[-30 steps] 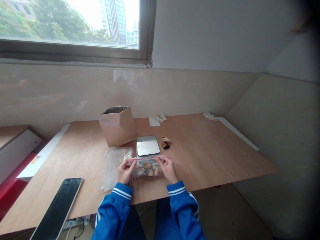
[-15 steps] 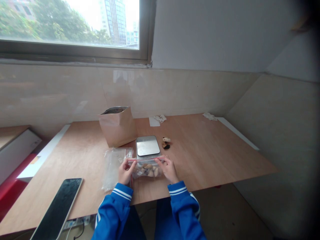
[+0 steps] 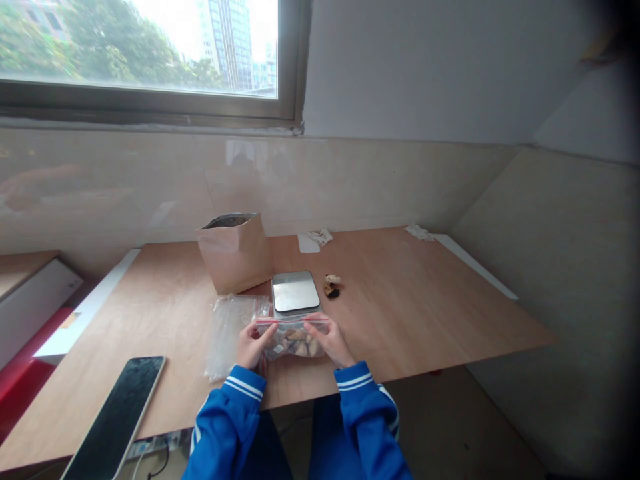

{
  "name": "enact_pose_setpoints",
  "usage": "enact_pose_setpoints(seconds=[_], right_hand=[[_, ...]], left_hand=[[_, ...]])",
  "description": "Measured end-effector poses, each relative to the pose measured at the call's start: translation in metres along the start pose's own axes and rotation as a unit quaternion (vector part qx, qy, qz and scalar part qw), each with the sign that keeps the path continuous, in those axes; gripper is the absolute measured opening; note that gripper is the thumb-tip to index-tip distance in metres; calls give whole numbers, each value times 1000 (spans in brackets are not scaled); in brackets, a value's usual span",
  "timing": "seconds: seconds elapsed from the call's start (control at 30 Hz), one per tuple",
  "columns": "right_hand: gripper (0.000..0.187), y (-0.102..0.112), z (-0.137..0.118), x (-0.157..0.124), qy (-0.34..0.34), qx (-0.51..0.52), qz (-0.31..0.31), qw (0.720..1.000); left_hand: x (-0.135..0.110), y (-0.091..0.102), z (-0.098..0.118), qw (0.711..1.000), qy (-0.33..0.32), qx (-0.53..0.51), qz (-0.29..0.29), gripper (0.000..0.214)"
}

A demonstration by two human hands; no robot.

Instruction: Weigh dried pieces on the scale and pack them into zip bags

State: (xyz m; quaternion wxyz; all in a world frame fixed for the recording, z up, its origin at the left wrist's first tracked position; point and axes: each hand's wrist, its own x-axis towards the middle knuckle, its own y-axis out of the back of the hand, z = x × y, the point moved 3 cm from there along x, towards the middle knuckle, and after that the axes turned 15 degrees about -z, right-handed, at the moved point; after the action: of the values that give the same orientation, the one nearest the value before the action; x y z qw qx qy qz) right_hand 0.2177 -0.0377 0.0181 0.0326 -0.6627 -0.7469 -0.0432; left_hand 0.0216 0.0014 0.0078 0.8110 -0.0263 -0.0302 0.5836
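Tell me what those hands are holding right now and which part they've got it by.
The left hand and right hand grip a clear plastic zip-top bag by its red-striped top seal, one near each end.

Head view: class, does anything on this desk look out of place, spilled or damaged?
Yes. A small cluster of brown pieces lies loose on the wooden desk beside the steel scale, while similar pieces sit inside the zip bag between the left hand and right hand. The loose ones look stray.
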Motion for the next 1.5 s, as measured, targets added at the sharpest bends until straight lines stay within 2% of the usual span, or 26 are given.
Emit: enact_pose_setpoints(seconds=[0.2,0.4,0.6,0.77,0.93,1.17,1.3,1.5], right_hand=[[28,1,9,1,-5,-10,60,998],[25,0,7,1,19,-49,84,995],[23,-5,-2,1,19,-6,48,999],[21,-6,-6,0,26,12,1,1000],[28,-9,-1,1,1,40,-14,999],[19,-10,0,4,19,-49,17,998],[14,-12,-3,4,42,-82,18,996],[15,-17,-4,4,42,-63,30,997]], left_hand=[[-1,-1,4,1000,8,-11,3,32],[-2,-1,3,1000,17,-6,6,31],[0,1,2,1000,8,-19,-11,28],[-1,2,0,998,29,-9,-46,33],[-2,0,0,998,30,18,-54,31],[-4,0,5,999,3,46,-23,28],[-4,-1,8,998,-4,53,-24,25],[-4,0,8,999,-8,40,-7,24]])
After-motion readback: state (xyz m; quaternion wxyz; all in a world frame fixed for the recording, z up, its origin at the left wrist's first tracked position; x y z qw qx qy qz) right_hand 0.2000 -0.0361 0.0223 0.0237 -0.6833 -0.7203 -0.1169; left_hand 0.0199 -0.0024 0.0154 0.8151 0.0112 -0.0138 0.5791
